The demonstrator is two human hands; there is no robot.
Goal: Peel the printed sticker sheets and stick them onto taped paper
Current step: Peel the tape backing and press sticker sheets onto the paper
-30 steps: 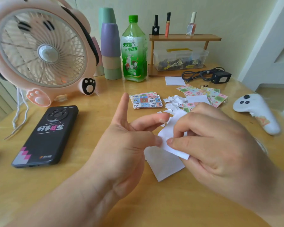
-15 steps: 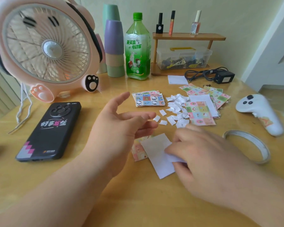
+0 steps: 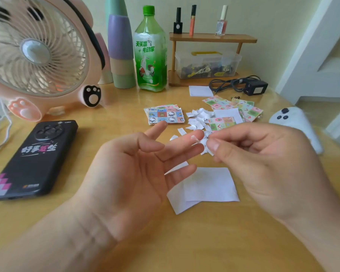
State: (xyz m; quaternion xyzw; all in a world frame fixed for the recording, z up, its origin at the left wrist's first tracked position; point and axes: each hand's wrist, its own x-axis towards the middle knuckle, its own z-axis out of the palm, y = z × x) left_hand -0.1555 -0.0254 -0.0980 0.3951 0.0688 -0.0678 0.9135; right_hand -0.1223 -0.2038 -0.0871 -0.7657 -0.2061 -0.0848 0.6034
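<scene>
My left hand (image 3: 137,163) hovers open over the table, palm up and fingers spread. My right hand (image 3: 263,163) is beside it, with thumb and forefinger pinching a small white paper scrap (image 3: 205,144) right at my left fingertips. Two overlapping white paper sheets (image 3: 208,185) lie flat on the table under both hands. Behind them is a stack of cartoon cat sticker sheets (image 3: 165,114). Green and pink sticker sheets (image 3: 222,122) lie to its right, next to a pile of white backing scraps (image 3: 198,116).
A black phone (image 3: 33,158) lies at the left, in front of a pink fan (image 3: 37,55). Stacked cups (image 3: 122,52), a green bottle (image 3: 150,52), a wooden shelf (image 3: 212,38) and a charger (image 3: 255,88) line the back. A white controller (image 3: 294,120) sits at the right.
My right hand let go of the white sheet, which now lies flat on the table. Both hands rose above it, and my right fingers now pinch a small scrap at my left fingertips.
</scene>
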